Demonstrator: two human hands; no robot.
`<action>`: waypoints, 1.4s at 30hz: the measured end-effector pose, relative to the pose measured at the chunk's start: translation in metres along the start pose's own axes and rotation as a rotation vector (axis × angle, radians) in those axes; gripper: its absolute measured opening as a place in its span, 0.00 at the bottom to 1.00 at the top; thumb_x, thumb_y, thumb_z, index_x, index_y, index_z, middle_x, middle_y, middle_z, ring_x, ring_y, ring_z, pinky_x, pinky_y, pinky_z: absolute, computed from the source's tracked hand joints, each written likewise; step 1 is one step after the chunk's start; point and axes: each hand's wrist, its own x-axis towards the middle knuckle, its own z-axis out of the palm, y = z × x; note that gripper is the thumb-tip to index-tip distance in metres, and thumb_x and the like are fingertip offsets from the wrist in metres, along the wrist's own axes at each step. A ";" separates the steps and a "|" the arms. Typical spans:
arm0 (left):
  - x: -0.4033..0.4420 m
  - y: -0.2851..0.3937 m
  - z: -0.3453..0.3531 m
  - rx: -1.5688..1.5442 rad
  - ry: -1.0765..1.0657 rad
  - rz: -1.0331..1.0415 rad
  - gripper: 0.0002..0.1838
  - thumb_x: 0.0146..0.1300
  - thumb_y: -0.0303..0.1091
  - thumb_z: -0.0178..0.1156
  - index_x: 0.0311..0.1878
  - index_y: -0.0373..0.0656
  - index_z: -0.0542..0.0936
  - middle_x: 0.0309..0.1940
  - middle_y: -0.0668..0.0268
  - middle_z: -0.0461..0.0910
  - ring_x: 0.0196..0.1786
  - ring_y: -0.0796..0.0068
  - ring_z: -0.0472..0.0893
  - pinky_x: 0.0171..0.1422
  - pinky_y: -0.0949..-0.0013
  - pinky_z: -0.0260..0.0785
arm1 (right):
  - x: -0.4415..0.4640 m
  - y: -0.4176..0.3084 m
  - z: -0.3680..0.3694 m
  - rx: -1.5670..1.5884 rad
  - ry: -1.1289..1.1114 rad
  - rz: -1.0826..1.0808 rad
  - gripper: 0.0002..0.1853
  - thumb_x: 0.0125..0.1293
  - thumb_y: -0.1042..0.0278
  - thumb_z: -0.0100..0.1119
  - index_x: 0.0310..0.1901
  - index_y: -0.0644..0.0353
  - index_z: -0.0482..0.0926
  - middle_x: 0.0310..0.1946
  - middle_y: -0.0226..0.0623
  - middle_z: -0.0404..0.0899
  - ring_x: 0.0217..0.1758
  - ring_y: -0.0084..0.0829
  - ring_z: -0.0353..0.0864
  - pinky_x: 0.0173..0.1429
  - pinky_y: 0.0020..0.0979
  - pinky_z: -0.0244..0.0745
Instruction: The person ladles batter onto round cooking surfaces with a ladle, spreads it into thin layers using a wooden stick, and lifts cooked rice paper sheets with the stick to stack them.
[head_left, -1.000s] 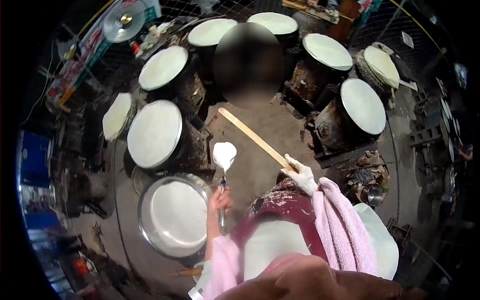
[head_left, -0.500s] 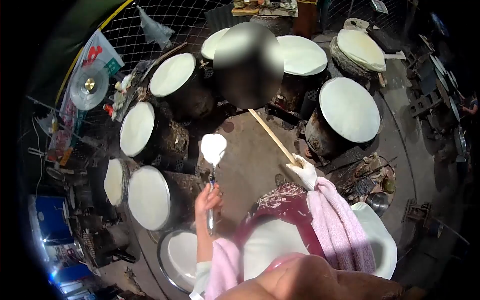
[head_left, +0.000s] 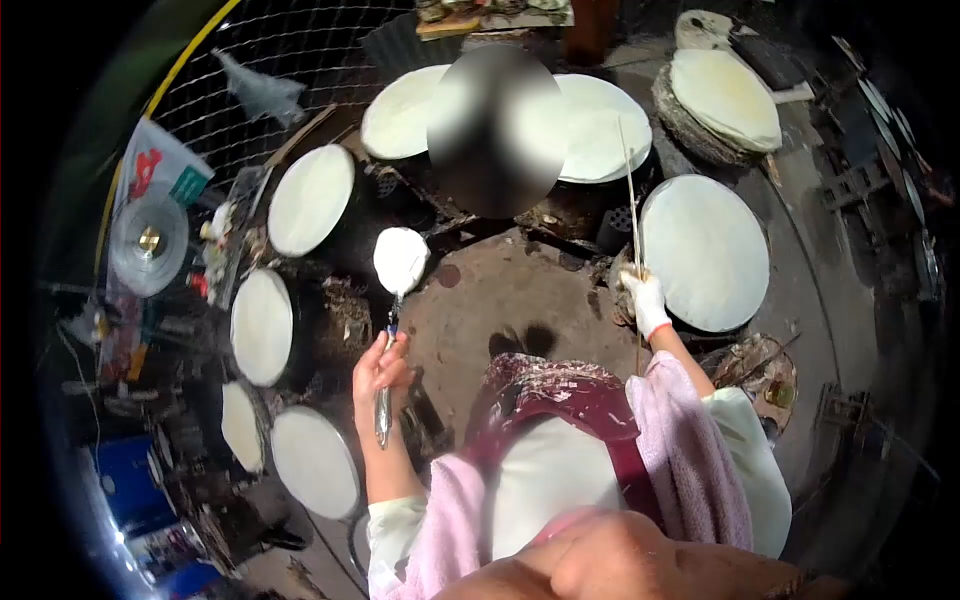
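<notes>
My left hand (head_left: 380, 365) is closed round the metal handle of a ladle (head_left: 401, 260), whose bowl is full of white batter. On my right hand (head_left: 645, 297) is a white glove; its fingers grip a long thin wooden stick (head_left: 632, 200), seen nearly edge-on. The stick's far end is over a round white-covered pan (head_left: 598, 130) at the top. Just right of the glove lies another round pan with a white sheet (head_left: 705, 253). A stack of white sheets (head_left: 722, 100) rests on a round base at the upper right.
More round white-topped pans curve along the left, among them an upper one (head_left: 312, 200), a middle one (head_left: 262, 327) and a lower one (head_left: 314, 462). A wire net (head_left: 300, 60) hangs behind. Grey floor (head_left: 500, 290) shows in the middle. A blurred oval hides part of the top.
The view has turned leftward to rightward, and the large batter basin has mostly left it. My gloved hand has moved up and right; the stick now points upward over a pan. Both grips stay closed.
</notes>
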 end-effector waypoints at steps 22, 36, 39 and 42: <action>0.300 0.217 0.105 0.500 -0.237 -0.317 0.17 0.73 0.39 0.46 0.44 0.32 0.76 0.17 0.72 0.63 0.09 0.86 0.54 0.13 0.81 0.46 | 0.273 -0.143 0.084 -0.551 0.750 0.026 0.37 0.45 0.60 0.72 0.57 0.70 0.71 0.51 0.52 0.79 0.54 0.43 0.79 0.58 0.33 0.71; 0.363 0.231 0.144 0.458 -0.290 -0.397 0.18 0.74 0.40 0.42 0.46 0.33 0.75 0.18 0.75 0.63 0.09 0.87 0.54 0.16 0.81 0.48 | 0.254 -0.255 0.154 -0.453 0.711 -0.309 0.22 0.54 0.68 0.64 0.52 0.62 0.76 0.39 0.39 0.83 0.40 0.29 0.80 0.48 0.29 0.73; 0.366 0.226 0.150 0.450 -0.272 -0.385 0.18 0.75 0.39 0.41 0.46 0.33 0.75 0.18 0.74 0.64 0.09 0.87 0.55 0.15 0.80 0.48 | 0.256 -0.264 0.169 -0.385 0.657 -0.486 0.20 0.54 0.65 0.64 0.48 0.64 0.77 0.36 0.44 0.82 0.39 0.36 0.82 0.46 0.32 0.74; 0.369 0.220 0.153 0.413 -0.278 -0.397 0.19 0.75 0.39 0.41 0.46 0.33 0.75 0.18 0.74 0.64 0.09 0.86 0.55 0.15 0.80 0.48 | 0.251 -0.284 0.184 -0.336 0.620 -0.585 0.17 0.55 0.65 0.63 0.44 0.65 0.77 0.34 0.44 0.81 0.36 0.36 0.81 0.42 0.31 0.75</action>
